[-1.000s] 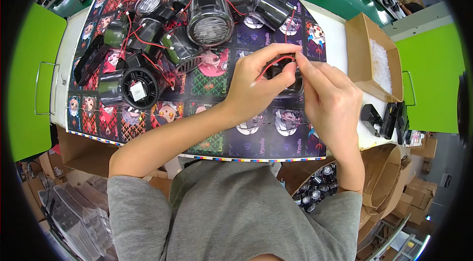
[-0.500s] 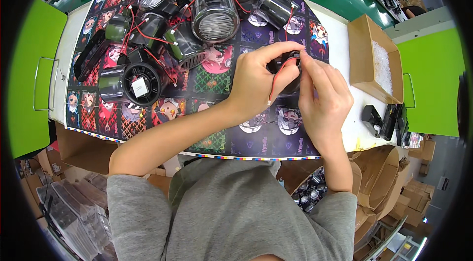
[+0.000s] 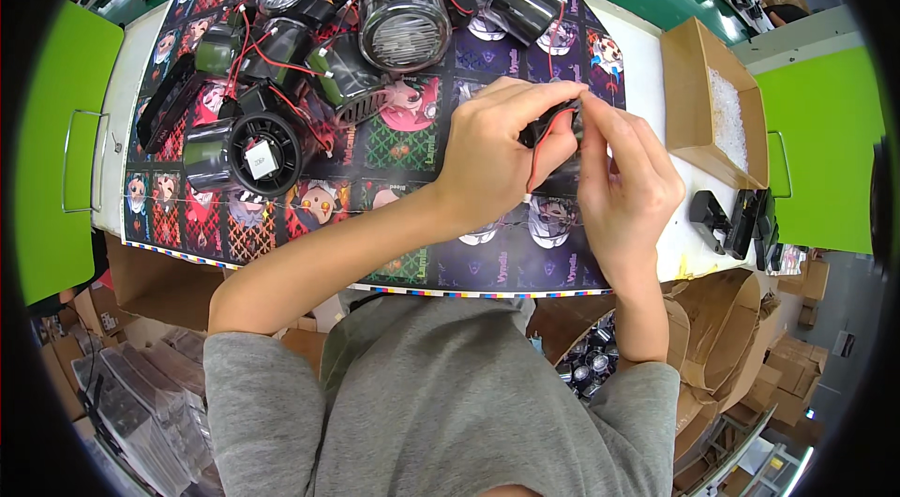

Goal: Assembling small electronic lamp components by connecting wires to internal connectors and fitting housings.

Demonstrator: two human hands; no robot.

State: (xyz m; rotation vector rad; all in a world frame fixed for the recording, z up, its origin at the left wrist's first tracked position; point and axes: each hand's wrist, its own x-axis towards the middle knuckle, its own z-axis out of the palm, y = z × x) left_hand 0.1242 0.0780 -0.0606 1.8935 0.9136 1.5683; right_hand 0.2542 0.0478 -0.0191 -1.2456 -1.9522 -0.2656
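Note:
In front of me my left hand (image 3: 497,145) is closed around a black plastic part (image 3: 536,129), mostly hidden by the fingers. A red wire (image 3: 538,155) runs from it over the fingers and ends in a small white plug (image 3: 528,199). My right hand (image 3: 626,178) meets the left fingertips at the part's top edge, thumb and forefinger pinched together; whatever sits between them is too small to make out. Left of my hands lie several black cylinder housings (image 3: 527,7) with clear ends and red-black wires, among them one with a round black fan (image 3: 265,153).
A printed sheet with cartoon figures (image 3: 375,258) covers the white table. An open cardboard box (image 3: 687,112) of small clear pieces stands at right, near black plastic parts (image 3: 741,220). Below the table's right edge, a carton (image 3: 722,338) stands beside a heap of round lamp-like parts (image 3: 589,368).
Both hands have shifted slightly to the right, still together with the black part. The red wire's plug has moved a little right and down with them.

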